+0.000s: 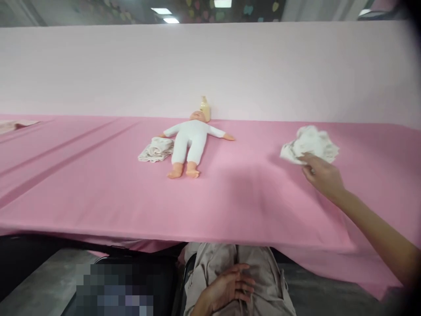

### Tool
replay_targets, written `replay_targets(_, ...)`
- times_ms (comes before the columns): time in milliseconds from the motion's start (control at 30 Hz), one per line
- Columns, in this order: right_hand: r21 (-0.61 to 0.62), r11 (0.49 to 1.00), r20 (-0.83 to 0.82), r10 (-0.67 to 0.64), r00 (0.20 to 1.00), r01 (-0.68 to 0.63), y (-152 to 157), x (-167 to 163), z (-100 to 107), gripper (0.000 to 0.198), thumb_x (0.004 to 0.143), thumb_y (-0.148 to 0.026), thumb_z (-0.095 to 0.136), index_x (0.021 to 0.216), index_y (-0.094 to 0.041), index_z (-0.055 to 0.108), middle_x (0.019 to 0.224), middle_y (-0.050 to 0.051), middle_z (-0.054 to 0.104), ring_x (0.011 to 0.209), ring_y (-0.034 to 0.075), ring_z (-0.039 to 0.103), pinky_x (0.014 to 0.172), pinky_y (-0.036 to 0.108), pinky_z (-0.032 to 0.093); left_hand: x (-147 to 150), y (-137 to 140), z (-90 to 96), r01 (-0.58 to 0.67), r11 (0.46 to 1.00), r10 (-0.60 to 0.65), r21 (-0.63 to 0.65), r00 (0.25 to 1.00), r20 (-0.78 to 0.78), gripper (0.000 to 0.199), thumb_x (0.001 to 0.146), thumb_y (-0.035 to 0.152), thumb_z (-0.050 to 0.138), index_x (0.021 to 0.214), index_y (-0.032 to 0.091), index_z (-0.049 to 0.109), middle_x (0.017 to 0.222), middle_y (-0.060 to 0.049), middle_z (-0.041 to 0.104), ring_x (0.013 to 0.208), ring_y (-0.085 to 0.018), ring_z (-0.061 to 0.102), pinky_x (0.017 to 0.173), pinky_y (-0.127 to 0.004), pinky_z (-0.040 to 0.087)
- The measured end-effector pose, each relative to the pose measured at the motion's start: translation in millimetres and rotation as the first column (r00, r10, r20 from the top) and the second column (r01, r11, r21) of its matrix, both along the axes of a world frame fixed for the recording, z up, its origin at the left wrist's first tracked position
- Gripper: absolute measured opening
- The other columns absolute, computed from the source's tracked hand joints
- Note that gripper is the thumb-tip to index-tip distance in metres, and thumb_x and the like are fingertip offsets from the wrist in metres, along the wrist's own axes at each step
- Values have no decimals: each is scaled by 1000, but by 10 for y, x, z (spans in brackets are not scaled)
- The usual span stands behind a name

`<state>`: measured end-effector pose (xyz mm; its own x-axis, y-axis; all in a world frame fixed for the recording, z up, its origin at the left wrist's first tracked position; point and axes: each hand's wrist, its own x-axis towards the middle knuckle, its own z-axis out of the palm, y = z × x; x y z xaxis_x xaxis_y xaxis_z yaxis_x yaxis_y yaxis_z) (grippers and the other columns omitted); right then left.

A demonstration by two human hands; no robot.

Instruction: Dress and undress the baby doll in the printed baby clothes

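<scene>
My right hand (324,176) reaches over the right side of the table, its thumb and fingers pinching the near edge of a crumpled white cloth (312,144). In my lap, on light trousers, rests my left hand (230,285), fingers spread and holding nothing. A baby doll (190,136) with a white cloth body lies on its back near the table's middle, arms out and feet towards me. Beside its arm and leg on the left is a folded off-white cloth (157,150). Behind the doll's head stands a pale yellow pump bottle (205,109), partly hidden by the head.
A pink cloth (108,193) covers the table and hangs over its front edge. A white panel (131,70) rises along the back. Another light fabric piece (15,126) lies at the far left. A black chair (151,281) stands below, left of my legs.
</scene>
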<state>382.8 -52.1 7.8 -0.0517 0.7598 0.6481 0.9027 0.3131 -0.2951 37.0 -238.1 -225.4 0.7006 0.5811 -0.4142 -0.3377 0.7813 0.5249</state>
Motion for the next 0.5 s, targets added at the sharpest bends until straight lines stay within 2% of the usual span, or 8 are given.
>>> replay_targets(133,-225,969,77,125,989,-105,-207,424,-404,29,82,-27,45,101,-29,68,115,7,68,109,25,63,97,43,50,10,27,-17,-36,998,36,-49,999,5,44,75,44,66,114,23,66,99,-12,70,89,-24,67,74,-35,49)
replay_targets(233,-261,961,76,113,991,-89,-362,543,-532,33,80,-21,43,100,-28,68,115,3,68,110,23,63,99,42,49,19,38,-65,-32,999,33,-43,999,16,45,74,46,68,113,23,66,99,-10,70,90,-24,66,72,-34,49)
replay_targets(367,-220,973,64,90,994,-74,-452,573,-477,34,77,-17,41,94,-25,70,111,5,70,113,24,61,101,42,48,13,40,-96,-35,999,35,-21,999,-20,46,72,50,69,111,26,67,99,-8,70,89,-22,65,72,-33,48)
replay_targets(433,-233,970,31,80,996,-70,-466,535,-393,33,76,-18,42,95,-23,69,109,6,70,107,25,64,94,41,52,13,37,-66,-41,999,42,12,996,-84,49,69,53,71,110,27,66,97,-7,69,88,-22,65,72,-32,48)
replay_targets(500,-257,965,0,56,998,-54,-461,466,-313,35,77,-22,45,104,-23,67,112,6,69,99,24,67,85,38,55,29,36,38,2,995,15,100,985,-170,53,67,56,71,111,27,66,100,-7,69,91,-22,64,77,-34,47)
